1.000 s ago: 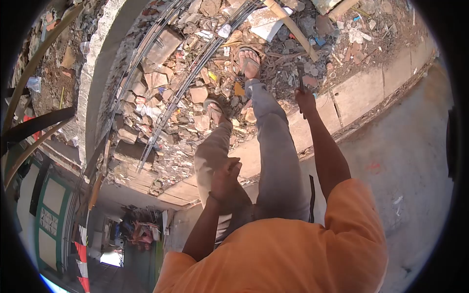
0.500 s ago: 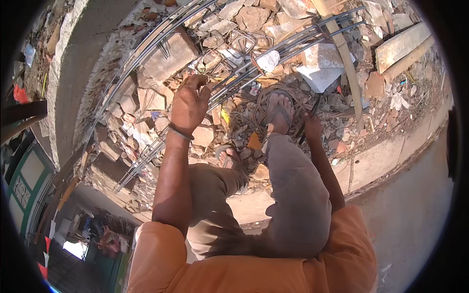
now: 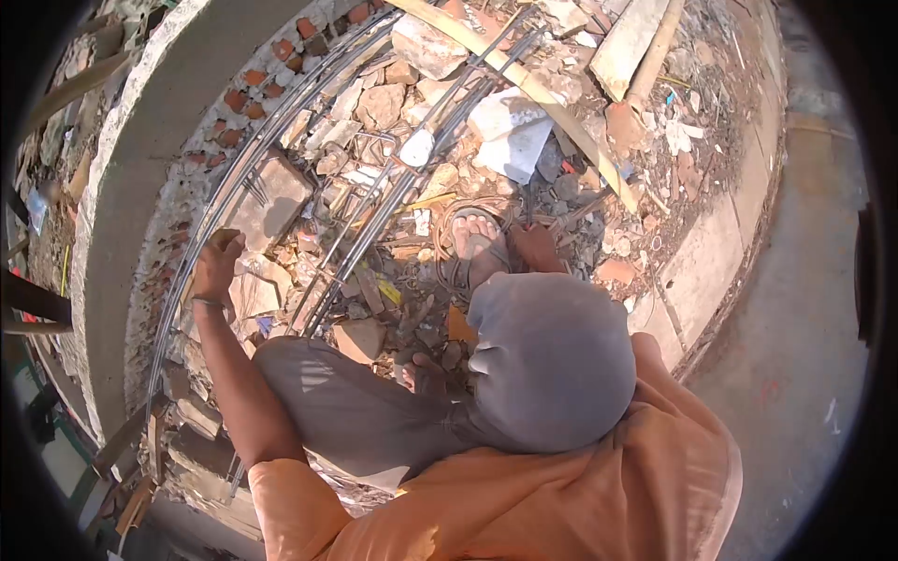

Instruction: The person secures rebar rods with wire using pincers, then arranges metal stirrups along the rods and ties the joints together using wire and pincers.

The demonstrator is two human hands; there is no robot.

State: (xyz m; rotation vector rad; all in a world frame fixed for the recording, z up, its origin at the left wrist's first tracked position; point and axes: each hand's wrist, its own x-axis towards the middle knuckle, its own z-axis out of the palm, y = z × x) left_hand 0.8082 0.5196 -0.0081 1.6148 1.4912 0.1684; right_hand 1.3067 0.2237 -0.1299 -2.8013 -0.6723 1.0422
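Head view: left hand [image 3: 217, 266], fingers curled beside slender metal rods [image 3: 232, 178], grip unclear; right hand [image 3: 535, 248] clasps a slim dark tool [image 3: 529, 202] over jagged, dusty rubble [image 3: 381, 107].

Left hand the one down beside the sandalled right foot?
No, the right hand is beside the sandalled right foot; the left hand is out by the long steel rods.

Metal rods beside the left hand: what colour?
Grey. The metal rods by the left hand show best in the head view.
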